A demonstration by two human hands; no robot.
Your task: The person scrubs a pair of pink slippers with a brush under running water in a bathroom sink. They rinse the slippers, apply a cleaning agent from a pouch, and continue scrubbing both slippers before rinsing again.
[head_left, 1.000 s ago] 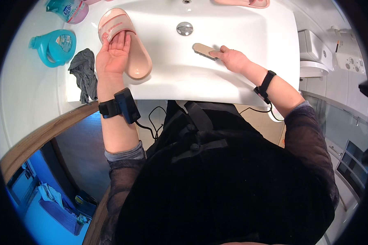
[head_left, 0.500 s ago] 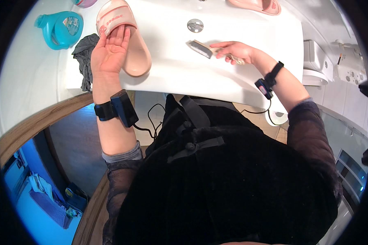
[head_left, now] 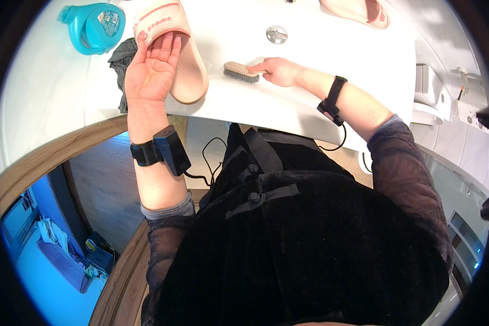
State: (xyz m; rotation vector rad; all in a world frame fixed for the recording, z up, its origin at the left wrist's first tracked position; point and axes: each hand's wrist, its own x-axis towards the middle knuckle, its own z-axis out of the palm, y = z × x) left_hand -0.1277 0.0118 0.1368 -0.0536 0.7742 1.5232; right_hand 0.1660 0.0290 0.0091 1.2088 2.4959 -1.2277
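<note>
My left hand (head_left: 153, 76) lies palm up at a pale pink slipper (head_left: 193, 79). Its fingertips reach under the slipper's strap, and the thumb rests along the strap's side, so the hand holds the slipper. Toe end away from me, the slipper lies on the left part of the white sink (head_left: 239, 106). To its right, my right hand (head_left: 281, 72) is closed around the handle of a scrub brush (head_left: 239, 69). The brush has a light wooden-looking back, and its grey bristles face down and toward me. A gap separates brush from slipper.
A second pink slipper (head_left: 364, 12) sits at the far right of the sink. A round metal drain (head_left: 277, 35) is beyond the brush. Left of my left hand are a crumpled dark grey cloth (head_left: 119, 68) and a turquoise bottle (head_left: 95, 30). A white wall fixture (head_left: 430, 87) stands at right.
My right hand has moved left with the brush, which has turned from bristles facing up to bristles down. The view has shifted slightly; my left hand stays at the slipper.
</note>
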